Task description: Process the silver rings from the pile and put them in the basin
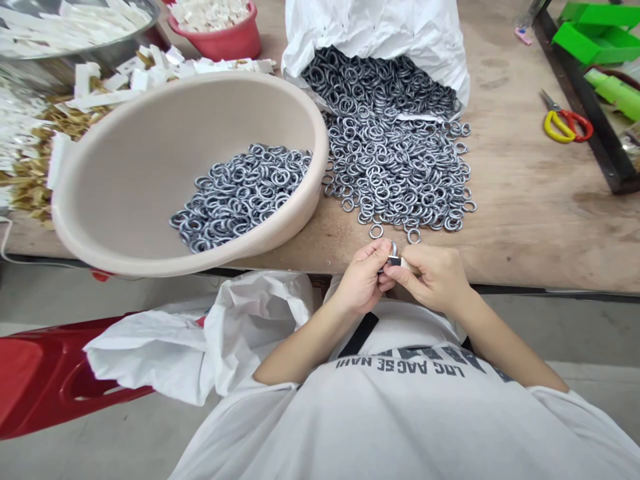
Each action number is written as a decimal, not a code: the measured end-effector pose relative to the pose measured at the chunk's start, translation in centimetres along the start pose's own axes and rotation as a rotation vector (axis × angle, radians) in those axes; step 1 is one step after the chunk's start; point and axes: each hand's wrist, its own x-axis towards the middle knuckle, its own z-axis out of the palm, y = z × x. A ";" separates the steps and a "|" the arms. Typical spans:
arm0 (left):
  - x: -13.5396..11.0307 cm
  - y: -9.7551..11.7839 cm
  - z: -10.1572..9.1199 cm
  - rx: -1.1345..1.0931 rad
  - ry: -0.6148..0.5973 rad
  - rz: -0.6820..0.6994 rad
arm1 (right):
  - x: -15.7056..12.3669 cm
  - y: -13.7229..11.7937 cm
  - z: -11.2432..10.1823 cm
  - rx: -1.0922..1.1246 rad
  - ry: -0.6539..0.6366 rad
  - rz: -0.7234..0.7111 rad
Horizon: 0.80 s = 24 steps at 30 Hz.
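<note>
Small metal fitting [394, 260] is pinched closed between the fingers of left hand [361, 279] and right hand [431, 279]; if grip loosens, it can drop among loose metal rings [395, 173] on wooden bench [530, 227].

The hands [395, 277] meet at the near edge of the wooden bench [530, 227], just below two loose steel rings [395, 233], the closest obstacles ahead. Beyond them spreads a wide heap of rings [395, 173], spilling from a white sack [380, 27]. On the left, a beige plastic basin [125, 265] blocks the way, its rim overhanging the bench edge. To the right, worn wood runs unbroken to red-and-yellow scissors [565, 120] — then a black metal frame [595, 113]. Below the left forearm [300, 350], a crumpled white bag [240, 333] bulges over a red plastic seat [45, 380].
</note>
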 end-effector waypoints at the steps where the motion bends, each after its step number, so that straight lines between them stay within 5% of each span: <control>1: -0.1 0.1 0.0 0.004 -0.004 0.000 | 0.1 0.1 0.0 0.018 -0.012 -0.004; 8: -1.2 0.9 0.3 0.117 -0.166 -0.089 | 0.6 4.0 -0.5 0.009 0.131 0.321; 13: -0.2 1.9 -0.6 0.095 0.050 0.062 | 0.3 4.5 0.2 -0.368 -0.007 0.363; 16: 0.3 2.0 -1.1 0.097 0.129 0.122 | 0.3 4.3 0.4 -0.356 -0.008 0.369; 24: 0.1 0.4 0.0 0.096 0.095 0.046 | 0.2 1.7 0.6 0.767 0.198 0.453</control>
